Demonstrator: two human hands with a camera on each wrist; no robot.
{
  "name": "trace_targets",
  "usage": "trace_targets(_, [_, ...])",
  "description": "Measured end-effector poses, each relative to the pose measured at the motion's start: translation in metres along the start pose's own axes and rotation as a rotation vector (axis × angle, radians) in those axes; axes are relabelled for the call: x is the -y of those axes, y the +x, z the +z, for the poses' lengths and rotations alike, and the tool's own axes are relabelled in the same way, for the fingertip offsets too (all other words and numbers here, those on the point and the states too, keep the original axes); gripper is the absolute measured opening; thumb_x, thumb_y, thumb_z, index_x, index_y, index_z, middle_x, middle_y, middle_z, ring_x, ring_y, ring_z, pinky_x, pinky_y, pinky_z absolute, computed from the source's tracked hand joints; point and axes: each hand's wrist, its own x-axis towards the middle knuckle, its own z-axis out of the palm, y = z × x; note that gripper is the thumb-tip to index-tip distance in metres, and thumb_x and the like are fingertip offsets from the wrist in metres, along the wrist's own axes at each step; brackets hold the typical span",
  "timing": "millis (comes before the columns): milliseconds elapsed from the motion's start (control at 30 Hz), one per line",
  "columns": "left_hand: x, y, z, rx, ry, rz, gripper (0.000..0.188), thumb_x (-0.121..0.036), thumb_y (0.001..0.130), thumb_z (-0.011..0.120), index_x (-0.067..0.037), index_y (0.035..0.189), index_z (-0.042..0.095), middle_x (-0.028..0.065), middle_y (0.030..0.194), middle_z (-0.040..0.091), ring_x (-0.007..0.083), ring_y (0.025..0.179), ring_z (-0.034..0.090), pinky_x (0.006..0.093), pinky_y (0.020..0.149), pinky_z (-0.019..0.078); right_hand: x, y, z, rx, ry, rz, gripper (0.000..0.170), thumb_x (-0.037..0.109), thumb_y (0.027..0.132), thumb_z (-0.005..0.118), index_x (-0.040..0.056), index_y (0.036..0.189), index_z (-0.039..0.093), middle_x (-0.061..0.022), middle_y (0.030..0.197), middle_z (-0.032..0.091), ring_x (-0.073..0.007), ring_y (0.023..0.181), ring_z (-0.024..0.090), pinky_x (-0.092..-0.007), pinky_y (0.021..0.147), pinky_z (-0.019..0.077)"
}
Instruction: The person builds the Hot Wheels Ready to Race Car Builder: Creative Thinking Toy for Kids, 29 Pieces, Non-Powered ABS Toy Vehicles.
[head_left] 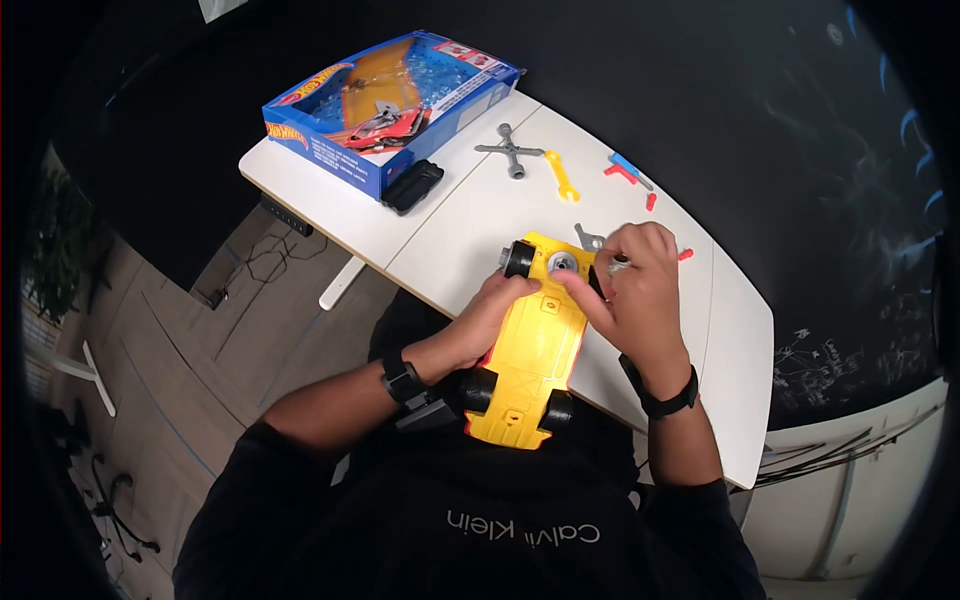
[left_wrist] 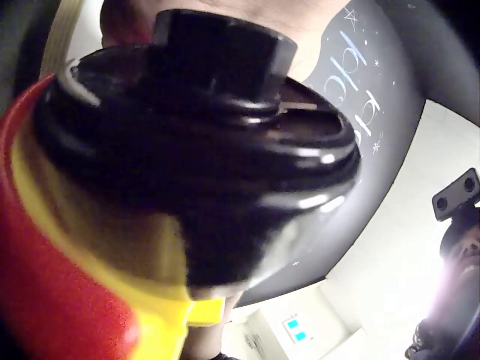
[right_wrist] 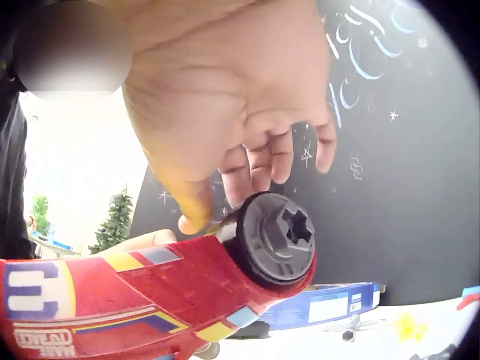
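A toy race car (head_left: 532, 340), red on top with a yellow underside, is held bottom up over the near edge of the table. My left hand (head_left: 490, 315) grips one side, its thumb across the underside behind a black front wheel (head_left: 519, 259). Beside the opposite front wheel is my right hand (head_left: 642, 295); its thumb lies over the underside at a round grey part (head_left: 563, 262), the other fingers loosely bent and spread. A grey hub (right_wrist: 279, 238) faces outward in the right wrist view, just under those fingertips. The left wrist view is mostly filled by a dark wheel (left_wrist: 202, 157).
On the white table (head_left: 440, 240) stands a blue Hot Wheels box (head_left: 350, 160) with a black plastic piece (head_left: 413, 187) beside it. A grey cross wrench (head_left: 511, 153), a yellow wrench (head_left: 560, 178), a blue and red toy tool (head_left: 624, 168) and small red pieces lie farther back.
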Motion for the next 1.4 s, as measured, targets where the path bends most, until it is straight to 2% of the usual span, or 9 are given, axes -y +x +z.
trace_targets(100, [0.000,-0.001,0.002,-0.008,-0.031,0.027,0.043,-0.025,0.103,0.047,0.000,0.139,0.047,0.0132,0.116,0.068,0.0197,0.104,0.071,0.0342,0.091,0.0567,0.003,-0.003,0.006,-0.102,0.279,0.091,0.027,0.030,0.086,0.080,0.0025,0.089,0.077,-0.0082,0.100,0.063,-0.0270,0.104,0.055,-0.0430,0.097,0.0384])
trace_targets(200, [0.007,0.003,-0.006,-0.009,-0.019,-0.010,0.045,-0.025,0.104,0.047,0.000,0.140,0.047,0.0129,0.117,0.069,0.0197,0.106,0.070,0.0340,0.094,0.0559,0.001,-0.003,0.010,-0.055,0.132,-0.054,0.025,0.027,0.087,0.079,0.0027,0.090,0.077,-0.0087,0.101,0.066,-0.0281,0.103,0.056,-0.0415,0.096,0.0388])
trace_targets(300, [0.006,0.002,-0.001,-0.020,0.034,0.003,0.043,-0.025,0.104,0.048,0.000,0.139,0.049,0.0126,0.118,0.069,0.0193,0.106,0.070,0.0334,0.093,0.0561,-0.003,-0.007,-0.003,-0.041,0.019,-0.001,0.020,0.022,0.090,0.075,0.0027,0.094,0.077,-0.0079,0.109,0.065,-0.0286,0.112,0.055,-0.0428,0.099,0.0391])
trace_targets(433, [0.008,0.002,-0.003,-0.012,0.055,0.026,0.041,-0.026,0.104,0.048,0.000,0.136,0.051,0.0125,0.118,0.069,0.0188,0.105,0.070,0.0328,0.093,0.0561,0.001,-0.011,-0.006,-0.052,0.224,0.118,0.021,0.023,0.090,0.075,0.0026,0.096,0.077,-0.0071,0.115,0.064,-0.0284,0.116,0.054,-0.0439,0.103,0.0377])
trace_targets(533, [0.010,0.004,-0.004,0.002,0.034,0.009,0.040,-0.023,0.104,0.049,0.001,0.136,0.050,0.0127,0.118,0.068,0.0192,0.106,0.070,0.0333,0.094,0.0559,0.003,-0.011,0.006,-0.045,0.155,0.030,0.023,0.024,0.090,0.076,0.0023,0.095,0.075,-0.0061,0.115,0.063,-0.0281,0.117,0.054,-0.0453,0.106,0.0358])
trace_targets(733, [0.010,-0.005,0.008,-0.020,0.212,-0.001,0.050,-0.012,0.102,0.049,-0.002,0.148,0.034,0.0145,0.135,0.056,0.0222,0.123,0.060,0.0374,0.103,0.0509,0.003,-0.016,-0.003,0.020,0.038,0.193,0.016,0.018,0.093,0.070,0.0074,0.103,0.077,-0.0041,0.113,0.065,-0.0262,0.119,0.055,-0.0504,0.113,0.0313])
trace_targets(1033, [0.014,-0.011,-0.003,0.165,0.198,0.115,0.068,0.001,0.097,0.052,-0.005,0.154,0.017,0.0162,0.142,0.049,0.0252,0.132,0.055,0.0418,0.110,0.0480,0.019,-0.023,0.001,-0.073,0.170,0.196,0.018,0.016,0.090,0.073,0.0110,0.106,0.079,-0.0020,0.093,0.061,-0.0224,0.099,0.056,-0.0535,0.116,0.0264])
trace_targets(1100, [0.014,-0.013,-0.001,0.191,0.192,0.157,0.069,0.001,0.096,0.054,-0.006,0.154,0.017,0.0164,0.143,0.048,0.0255,0.133,0.055,0.0420,0.110,0.0479,0.028,-0.025,0.002,-0.176,0.166,0.265,0.023,0.011,0.082,0.079,0.0103,0.106,0.080,-0.0043,0.088,0.061,-0.0233,0.092,0.057,-0.0516,0.115,0.0276])
trace_targets(1400, [0.017,-0.019,0.005,0.210,0.267,0.150,0.078,-0.008,0.094,0.056,-0.010,0.159,0.012,0.0163,0.152,0.040,0.0294,0.142,0.045,0.0468,0.116,0.0419,0.039,-0.037,-0.002,-0.194,0.130,0.333,0.022,0.015,0.086,0.076,0.0096,0.107,0.078,-0.0014,0.098,0.062,-0.0235,0.100,0.055,-0.0534,0.115,0.0228])
